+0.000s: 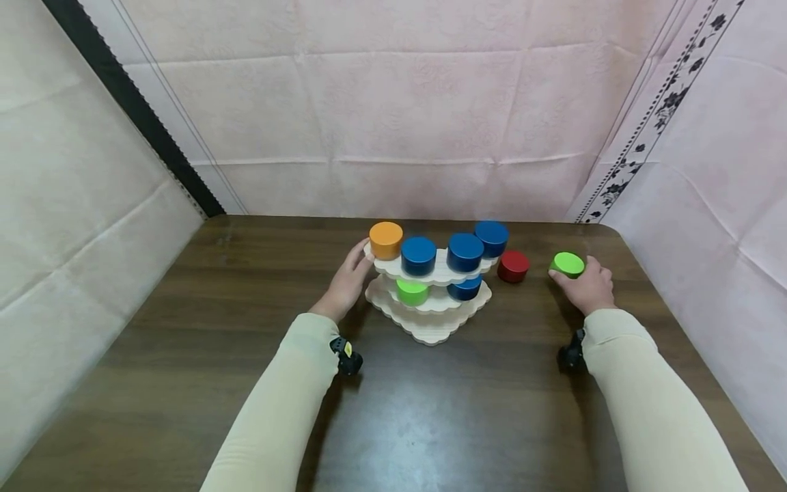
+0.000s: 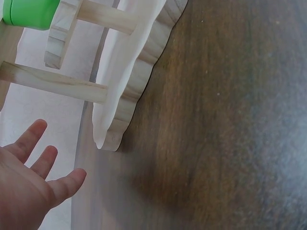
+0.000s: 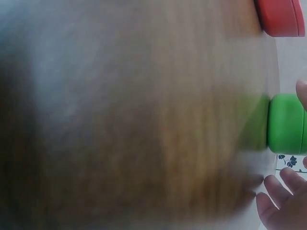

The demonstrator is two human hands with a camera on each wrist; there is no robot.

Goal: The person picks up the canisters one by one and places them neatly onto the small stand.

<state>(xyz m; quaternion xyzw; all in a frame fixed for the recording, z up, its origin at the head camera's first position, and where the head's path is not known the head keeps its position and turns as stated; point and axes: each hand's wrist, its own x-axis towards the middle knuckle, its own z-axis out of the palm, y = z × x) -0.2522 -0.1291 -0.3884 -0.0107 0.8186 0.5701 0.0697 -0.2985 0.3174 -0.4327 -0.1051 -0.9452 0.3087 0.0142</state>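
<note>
A pale wooden tiered stand point(image 1: 430, 329) with scalloped shelves stands on the table. Its top shelf carries an orange cylinder point(image 1: 386, 240) and blue cylinders point(image 1: 419, 256); lower down sit a green cylinder point(image 1: 412, 292) and a blue one point(image 1: 464, 288). My left hand point(image 1: 346, 283) holds the top shelf's left edge; in the left wrist view its other fingers point(image 2: 67, 187) spread out beside the stand, the thumb out of frame. To the right, my right hand point(image 1: 589, 287) grips another green cylinder point(image 1: 568, 264) between thumb and fingers, with the cylinder on the tabletop.
A red cylinder point(image 1: 513, 266) stands on the table between the stand and my right hand. The dark wooden table point(image 1: 246, 383) meets pale cloth hangings point(image 1: 399, 123) at the back and both sides.
</note>
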